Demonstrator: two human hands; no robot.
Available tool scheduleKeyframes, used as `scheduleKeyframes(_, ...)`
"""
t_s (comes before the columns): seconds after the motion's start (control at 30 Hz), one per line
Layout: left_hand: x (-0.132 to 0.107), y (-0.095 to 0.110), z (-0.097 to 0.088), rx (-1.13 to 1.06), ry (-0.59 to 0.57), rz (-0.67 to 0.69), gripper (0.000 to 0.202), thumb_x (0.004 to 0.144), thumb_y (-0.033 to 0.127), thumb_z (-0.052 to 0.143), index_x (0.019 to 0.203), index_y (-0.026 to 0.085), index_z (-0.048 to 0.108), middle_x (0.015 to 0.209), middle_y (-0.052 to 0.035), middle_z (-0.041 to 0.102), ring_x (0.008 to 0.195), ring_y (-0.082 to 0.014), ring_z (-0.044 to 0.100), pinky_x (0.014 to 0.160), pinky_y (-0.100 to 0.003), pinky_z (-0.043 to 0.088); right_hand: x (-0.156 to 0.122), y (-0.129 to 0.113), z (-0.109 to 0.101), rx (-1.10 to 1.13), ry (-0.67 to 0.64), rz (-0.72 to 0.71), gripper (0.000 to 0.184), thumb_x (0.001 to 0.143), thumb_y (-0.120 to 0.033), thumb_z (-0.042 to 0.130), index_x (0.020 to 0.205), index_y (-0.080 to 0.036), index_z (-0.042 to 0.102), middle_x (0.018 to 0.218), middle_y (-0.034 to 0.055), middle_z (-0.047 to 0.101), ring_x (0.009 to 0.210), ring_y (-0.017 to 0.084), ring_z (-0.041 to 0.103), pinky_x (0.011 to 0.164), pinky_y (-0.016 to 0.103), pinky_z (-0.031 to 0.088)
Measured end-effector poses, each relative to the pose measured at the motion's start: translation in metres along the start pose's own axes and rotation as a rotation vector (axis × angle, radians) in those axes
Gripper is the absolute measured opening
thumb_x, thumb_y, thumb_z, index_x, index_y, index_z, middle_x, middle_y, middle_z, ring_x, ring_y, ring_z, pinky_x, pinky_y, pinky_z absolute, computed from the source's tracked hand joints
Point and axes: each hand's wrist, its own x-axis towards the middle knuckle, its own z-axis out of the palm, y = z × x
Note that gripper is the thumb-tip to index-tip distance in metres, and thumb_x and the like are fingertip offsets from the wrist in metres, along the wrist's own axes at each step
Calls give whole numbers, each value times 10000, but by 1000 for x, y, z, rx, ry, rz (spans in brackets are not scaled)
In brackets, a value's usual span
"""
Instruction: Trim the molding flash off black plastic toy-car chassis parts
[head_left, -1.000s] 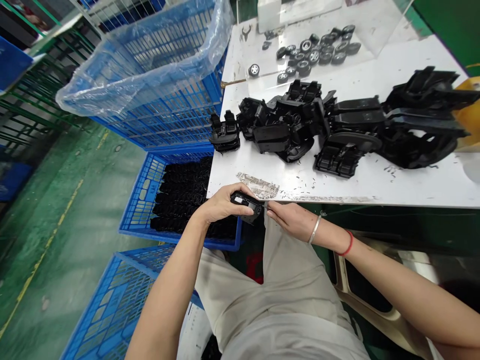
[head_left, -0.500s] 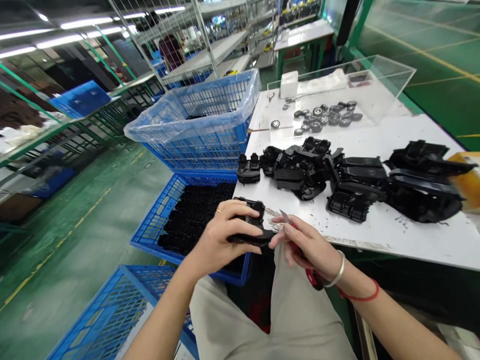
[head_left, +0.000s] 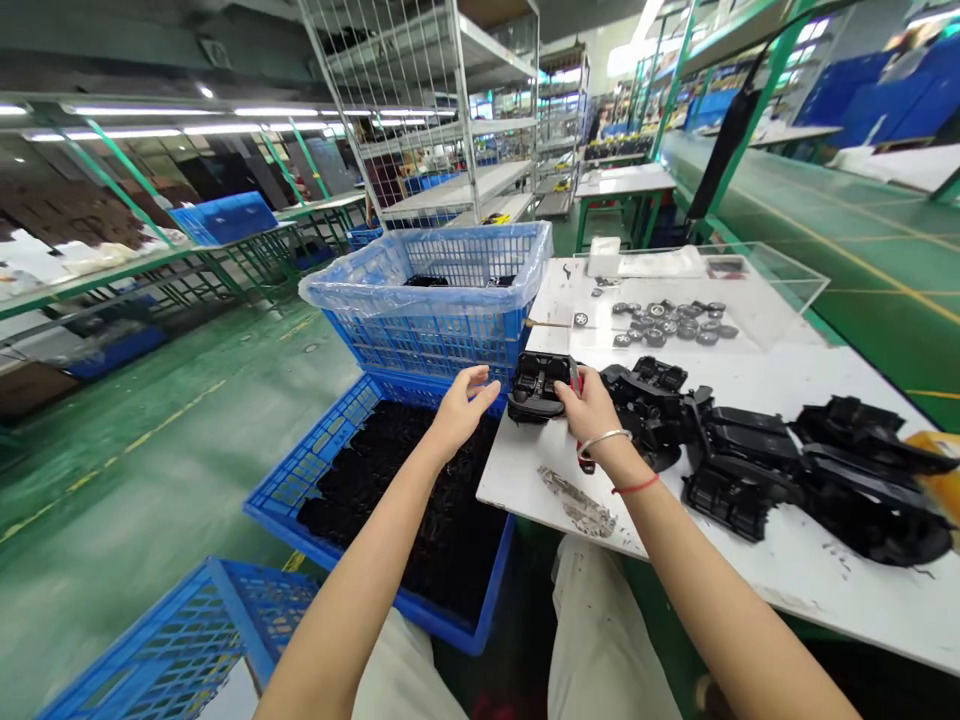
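My left hand (head_left: 466, 408) is empty, its fingers bent and apart, above the blue crate (head_left: 279, 500) full of black parts (head_left: 397, 490). My right hand (head_left: 590, 408) is closed around a red-handled knife (head_left: 577, 378), the handle's lower end showing beneath the palm. The thumb of that hand touches the right side of a black plastic part with two moulded seats (head_left: 536, 385), at the table's left edge. Whether this part is lifted or rests on the table, I cannot tell. Beside the hand, to the right, lies a pile of similar black parts (head_left: 652, 400).
A plastic-lined blue crate (head_left: 435, 335) stands behind the lower one. Small black wheels (head_left: 667, 325) lie farther back on the white table (head_left: 525, 470), near a clear acrylic box (head_left: 787, 270). Dark shavings (head_left: 577, 500) litter the front edge. Another blue crate (head_left: 217, 610) is at lower left.
My left hand has let go of the black part it held and moved up. My right hand has moved forward over the table with the knife. The view has tilted up.
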Motion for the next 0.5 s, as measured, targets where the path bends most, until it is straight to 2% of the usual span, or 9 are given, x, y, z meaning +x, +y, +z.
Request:
scheduleKeyframes(0.07,29,-8,2,-31,-40,-137,507,842,509,534,1216,170,480,1372,-149,465,1228,-217,472,932,-309,429,15,-5,9,-63,-12,11,276,853,-277,459,1101,-157,437,998,111,631,789,191,625,685,306,487)
scheduleKeyframes(0.13,50,-16,7,-55,-109,-219,582,831,616,471,1187,157,494,1331,-174,498,1175,-236,510,864,-321,452,24,-7,16,-146,-36,26,270,872,-271,442,1109,-142,440,948,123,646,710,197,630,650,315,485)
scheduleKeyframes(0.23,67,-22,13,-112,-266,-305,652,779,723,426,1110,177,554,1182,-134,608,1042,-219,575,771,-298,467,31,-10,23,-300,-62,29,191,866,-255,482,1016,-140,505,858,125,648,737,230,634,674,331,471)
scheduleKeyframes(0.3,74,-21,16,-142,-361,-342,575,731,680,547,1031,192,597,1057,-82,658,952,-191,595,727,-268,459,32,-13,25,-399,-62,12,149,858,-260,510,961,-155,535,884,138,640,836,257,628,714,339,457)
scheduleKeyframes(0.4,87,-17,15,-167,-431,-414,402,637,473,738,910,198,630,899,-30,677,832,-167,596,674,-249,440,33,-20,25,-508,-59,-3,182,879,-317,497,986,-178,548,998,163,616,904,264,615,722,337,448)
scheduleKeyframes(0.5,98,-17,12,-211,-454,-499,288,623,372,741,820,192,633,770,-13,673,730,-165,589,643,-268,440,33,-26,24,-572,-95,37,241,889,-382,490,1022,-190,546,930,159,639,849,273,639,683,340,450)
